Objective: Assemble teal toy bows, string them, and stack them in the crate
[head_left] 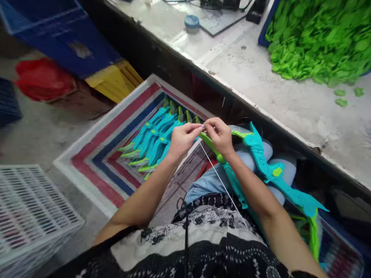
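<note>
My left hand (pixel 181 142) and my right hand (pixel 220 138) meet above my lap, fingertips pinched together. Between them is the end of a white string (pixel 216 170), small and partly covered by the fingers. The string runs down toward my waist. Just below my right hand lies the lime-green tip of a turquoise toy bow (pixel 234 183), partly hidden by my right forearm. Across my knees rests a second toy bow (pixel 262 160), turquoise with green ends. To the left, several similar toy bows (pixel 155 133) are stacked in rows.
A striped red, white and blue box (pixel 87 158) holds the stacked bows. The worktable (pixel 232 65) runs along the front, with a bin of green plastic parts (pixel 321 42) and a blue-lidded jar (pixel 191 23). A white plastic crate (pixel 34 204) stands at left, blue crates (pixel 63 42) behind.
</note>
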Tool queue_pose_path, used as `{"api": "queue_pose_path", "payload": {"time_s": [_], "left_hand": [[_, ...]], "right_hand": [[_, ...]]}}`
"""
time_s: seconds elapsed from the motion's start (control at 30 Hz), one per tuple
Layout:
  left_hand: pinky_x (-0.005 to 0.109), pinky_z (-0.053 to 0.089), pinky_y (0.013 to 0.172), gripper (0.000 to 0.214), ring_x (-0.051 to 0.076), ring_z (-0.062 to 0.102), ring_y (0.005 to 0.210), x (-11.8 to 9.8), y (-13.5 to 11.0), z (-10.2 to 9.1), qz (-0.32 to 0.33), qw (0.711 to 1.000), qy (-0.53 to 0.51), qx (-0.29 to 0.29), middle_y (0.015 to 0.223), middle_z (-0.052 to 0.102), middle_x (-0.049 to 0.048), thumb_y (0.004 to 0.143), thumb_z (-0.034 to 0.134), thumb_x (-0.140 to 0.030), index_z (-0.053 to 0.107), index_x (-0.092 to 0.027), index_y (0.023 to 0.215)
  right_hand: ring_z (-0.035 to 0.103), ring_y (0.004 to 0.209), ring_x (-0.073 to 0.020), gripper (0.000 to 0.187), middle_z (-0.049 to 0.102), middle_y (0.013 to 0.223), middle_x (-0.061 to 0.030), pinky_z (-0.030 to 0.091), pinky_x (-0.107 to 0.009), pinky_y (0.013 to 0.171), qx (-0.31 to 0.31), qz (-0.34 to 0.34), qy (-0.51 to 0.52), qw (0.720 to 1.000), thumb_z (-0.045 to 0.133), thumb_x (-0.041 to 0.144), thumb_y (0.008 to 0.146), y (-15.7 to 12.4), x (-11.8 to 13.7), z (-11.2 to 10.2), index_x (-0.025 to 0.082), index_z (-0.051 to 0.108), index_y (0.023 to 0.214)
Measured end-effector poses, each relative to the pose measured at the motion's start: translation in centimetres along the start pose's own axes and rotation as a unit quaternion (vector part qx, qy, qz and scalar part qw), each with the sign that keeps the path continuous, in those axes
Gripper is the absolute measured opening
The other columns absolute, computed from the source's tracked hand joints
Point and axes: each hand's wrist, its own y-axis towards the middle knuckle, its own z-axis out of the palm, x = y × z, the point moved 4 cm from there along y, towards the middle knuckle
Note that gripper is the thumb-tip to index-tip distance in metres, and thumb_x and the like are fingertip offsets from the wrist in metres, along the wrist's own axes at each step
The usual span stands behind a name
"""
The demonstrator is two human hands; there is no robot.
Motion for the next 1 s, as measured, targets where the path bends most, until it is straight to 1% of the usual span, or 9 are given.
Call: {"api": "queue_pose_path", "payload": {"time_s": [0.33,0.43,0.5,0.63,0.73,0.77,0.83,0.9,1.0], "left_hand": [[0.023,0.039,0.054,0.028,0.012,0.053,0.058,0.5,-0.1,-0.4,0.022,0.993,0.109,-0.03,0.058,0.062,-0.0008,0.073,0.07,-0.042,0.076,-0.014,0.074],[0.022,0.042,0.055,0.028,0.012,0.056,0.061,0.0,-0.4,-0.7,0.03,0.988,0.153,-0.015,0.062,0.064,0.0002,0.076,0.067,-0.04,0.077,-0.014,0.08],[0.021,0.047,0.058,0.029,0.013,0.06,0.068,-0.5,-1.0,-1.1,0.041,0.987,0.156,-0.011,0.078,0.071,0.0027,0.078,0.066,-0.038,0.075,-0.015,0.093],[0.026,0.057,0.065,0.048,0.02,0.068,0.096,0.2,-3.1,-3.0,0.049,0.997,0.021,-0.061,0.127,0.064,0.0071,0.08,0.064,-0.035,0.058,-0.026,0.126],[0.027,0.058,0.06,0.022,0.019,0.07,0.089,2.5,-6.4,-4.1,0.019,0.995,0.001,-0.1,0.101,0.069,0.0026,0.084,0.058,-0.03,0.061,-0.027,0.106],[0.027,0.058,0.058,0.013,0.018,0.07,0.08,3.2,-7.7,-3.6,0.018,0.998,0.029,-0.061,0.088,0.068,0.0014,0.085,0.057,-0.029,0.062,-0.025,0.097],[0.03,0.059,0.062,0.01,0.017,0.069,0.074,4.1,-10.7,-1.2,0.082,0.984,0.117,0.105,0.082,0.068,0.0025,0.087,0.057,-0.025,0.064,-0.022,0.093],[0.039,0.059,0.081,0.019,0.023,0.069,0.095,4.3,-13.7,2.5,0.23,0.914,0.201,0.268,0.101,0.07,0.009,0.087,0.058,-0.021,0.067,-0.02,0.104],[0.053,0.045,0.104,0.033,0.031,0.056,0.122,4.7,-16.2,8.1,0.427,0.782,0.27,0.366,0.121,0.065,0.0139,0.086,0.055,-0.016,0.066,-0.021,0.117]], "right_hand": [[0.055,0.084,-0.0162,0.016,0.059,0.089,-0.0055,0.044,-0.028,0.079,0.028,0.019,-0.184,0.982,0.044,0.02,0.095,-0.5,-1.5,1.0,0.018,0.057,0.085],[0.056,0.087,-0.0172,0.021,0.061,0.091,-0.0064,0.045,-0.029,0.082,0.037,0.011,-0.2,0.979,0.042,0.022,0.098,-1.3,-1.1,-0.1,0.018,0.06,0.088],[0.057,0.093,-0.0187,0.024,0.063,0.095,-0.0073,0.045,-0.032,0.088,0.043,-0.009,-0.228,0.973,0.041,0.026,0.099,-3.0,-0.5,-2.8,0.019,0.063,0.092],[0.053,0.107,-0.0275,0.031,0.061,0.112,-0.0142,0.043,-0.043,0.094,0.02,0.028,-0.389,0.921,0.049,0.039,0.096,-9.8,0.0,-12.0,0.018,0.062,0.114],[0.049,0.111,-0.0342,0.052,0.056,0.119,-0.0197,0.042,-0.05,0.093,0.04,0.102,-0.508,0.854,0.061,0.048,0.088,-15.6,-0.2,-17.6,0.014,0.056,0.126],[0.048,0.112,-0.0352,0.056,0.055,0.12,-0.0204,0.041,-0.051,0.094,0.052,0.12,-0.53,0.838,0.065,0.048,0.085,-17.0,-0.3,-18.6,0.013,0.055,0.128],[0.046,0.114,-0.036,0.058,0.053,0.121,-0.0201,0.04,-0.051,0.095,0.077,0.141,-0.553,0.818,0.07,0.043,0.081,-18.7,-0.5,-19.3,0.014,0.054,0.128],[0.045,0.115,-0.0361,0.057,0.052,0.123,-0.0197,0.04,-0.049,0.096,0.094,0.157,-0.561,0.807,0.073,0.036,0.079,-18.8,-0.5,-18.8,0.014,0.054,0.128],[0.045,0.114,-0.0362,0.051,0.052,0.123,-0.0205,0.041,-0.048,0.095,0.12,0.191,-0.569,0.791,0.071,0.027,0.079,-17.6,-0.1,-17.6,0.013,0.055,0.126]]}}
